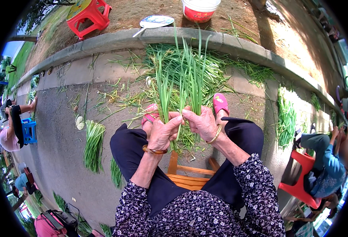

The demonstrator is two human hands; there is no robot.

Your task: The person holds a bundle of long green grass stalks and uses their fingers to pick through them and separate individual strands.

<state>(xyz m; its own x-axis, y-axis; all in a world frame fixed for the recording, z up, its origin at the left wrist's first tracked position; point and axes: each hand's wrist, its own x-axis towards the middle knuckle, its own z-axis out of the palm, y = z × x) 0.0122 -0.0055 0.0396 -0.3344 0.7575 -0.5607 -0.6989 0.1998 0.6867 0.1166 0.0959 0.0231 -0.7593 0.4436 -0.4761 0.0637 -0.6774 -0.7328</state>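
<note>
In front of me my left hand [163, 133] is closed round a small bunch of chives [164, 94], long flat green leaves pointing away from me. My right hand [201, 124] grips another bunch of chives [197, 85] just beside it. Both thumbs and fingertips meet in the middle at a thin strand of leaves [182, 93] standing between the bunches. Beyond my hands a big loose heap of chives [215, 71] lies on the ground against the kerb. The stem ends inside my fists are mostly hidden.
Sorted bundles of chives lie at left [94, 146] and right [286, 118]. Past the kerb [115, 44] are a red stool [89, 17], a hand fan [157, 21] and a white-and-red bucket [199, 12]. People sit on both sides, one on a red chair [300, 181]. Under me is a wooden stool [188, 181].
</note>
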